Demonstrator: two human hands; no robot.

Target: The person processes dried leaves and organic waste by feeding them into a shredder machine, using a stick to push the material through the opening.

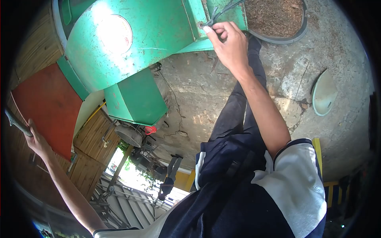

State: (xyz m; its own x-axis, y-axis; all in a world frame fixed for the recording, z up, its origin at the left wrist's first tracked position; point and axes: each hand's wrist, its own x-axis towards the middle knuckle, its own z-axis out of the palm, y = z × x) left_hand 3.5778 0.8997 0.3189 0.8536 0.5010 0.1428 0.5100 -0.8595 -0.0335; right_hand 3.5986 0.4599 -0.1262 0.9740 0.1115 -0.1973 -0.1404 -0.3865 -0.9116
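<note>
My right hand point(231, 45) is closed in a pinch at the dark cord point(214, 16), a knotted strip fastened at the edge of a green metal machine point(158, 29). Its thumb and fingertips meet beside a small bolt or hole there. Far to the left, my left hand point(39, 143) is raised at the rim of the red hopper point(51, 103). Its fingers close around the end of a grey, stick-like piece point(17, 123), whose kind I cannot make out. The hopper joins the machine's rounded green housing.
A round tub point(276, 20) of brown shredded material stands beyond my right hand. A pale disc-shaped lid point(323, 93) is on the cracked concrete floor point(285, 83). The green chute point(137, 97) juts from the machine. Another person point(168, 180) is in the background.
</note>
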